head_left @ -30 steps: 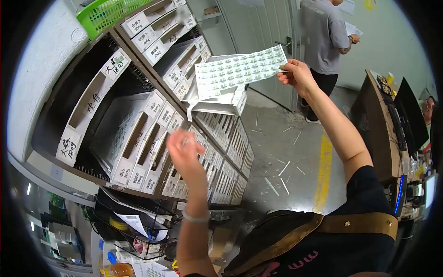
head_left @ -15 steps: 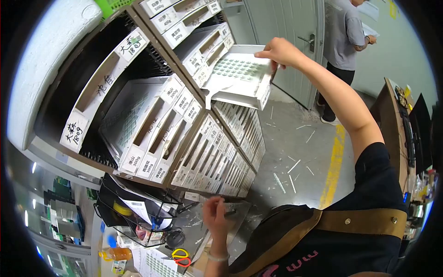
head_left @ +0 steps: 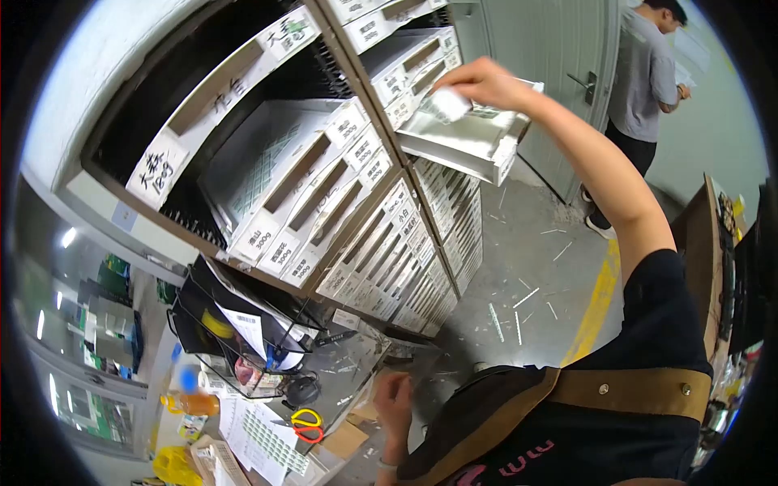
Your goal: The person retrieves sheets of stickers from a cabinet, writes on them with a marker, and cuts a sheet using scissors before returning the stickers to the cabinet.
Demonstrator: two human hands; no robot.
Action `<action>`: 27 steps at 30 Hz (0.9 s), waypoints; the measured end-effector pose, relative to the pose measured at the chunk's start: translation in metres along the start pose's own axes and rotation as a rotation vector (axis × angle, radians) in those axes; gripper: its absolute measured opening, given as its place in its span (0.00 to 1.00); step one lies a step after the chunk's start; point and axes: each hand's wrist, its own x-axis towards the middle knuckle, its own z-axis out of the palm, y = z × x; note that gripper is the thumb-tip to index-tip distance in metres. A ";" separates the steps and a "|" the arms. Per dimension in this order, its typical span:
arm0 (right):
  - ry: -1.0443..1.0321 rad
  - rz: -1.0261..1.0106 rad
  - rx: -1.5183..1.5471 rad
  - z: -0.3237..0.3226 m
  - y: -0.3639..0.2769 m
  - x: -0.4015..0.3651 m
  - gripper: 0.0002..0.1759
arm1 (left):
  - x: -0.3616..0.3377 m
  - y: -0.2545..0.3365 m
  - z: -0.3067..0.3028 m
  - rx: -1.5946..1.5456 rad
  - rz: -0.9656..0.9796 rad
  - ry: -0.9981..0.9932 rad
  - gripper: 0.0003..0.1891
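Note:
My right hand [head_left: 486,85] is closed on a white paper sheet [head_left: 447,106], bent and blurred by motion, above a pulled-out white drawer [head_left: 462,156]. Green-printed labels show beneath the hand at the drawer's far side. The drawer juts from a brown-framed cabinet [head_left: 356,77] of many label-fronted drawers. Low in front of my body, my left hand [head_left: 393,401] hangs with loosely curled fingers, somewhat apart. It is blurred and nothing shows in it. Nearest to it is the worktop [head_left: 336,374] with scissors [head_left: 307,425].
A wire rack [head_left: 243,324] with papers, an orange bottle [head_left: 190,403] and a printed sheet [head_left: 271,437] are at lower left. Paper strips [head_left: 496,322] litter the floor. Another person [head_left: 647,77] stands by the door [head_left: 543,49]. A desk [head_left: 693,251] is at right.
My right hand has moved left from the drawer's far rim and now lifts the white sheet, bending it. My left hand has dropped slightly. The whole view has shifted.

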 end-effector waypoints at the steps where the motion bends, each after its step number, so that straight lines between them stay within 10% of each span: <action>1: 0.037 0.049 0.219 -0.012 0.000 -0.005 0.10 | -0.004 -0.004 -0.002 -0.017 -0.032 0.021 0.04; 14: -0.317 0.496 0.166 -0.065 0.042 -0.027 0.05 | -0.038 -0.039 -0.002 0.041 -0.138 0.056 0.05; 17: -0.361 0.279 0.210 -0.041 0.066 -0.006 0.09 | -0.039 -0.037 0.004 0.044 -0.148 0.023 0.07; 21: -0.278 -0.068 -0.197 -0.015 0.086 0.012 0.18 | -0.041 -0.051 0.006 0.065 -0.121 -0.007 0.07; 27: 0.378 0.443 -0.461 -0.034 0.040 -0.063 0.20 | -0.071 -0.084 -0.028 0.188 -0.148 0.095 0.07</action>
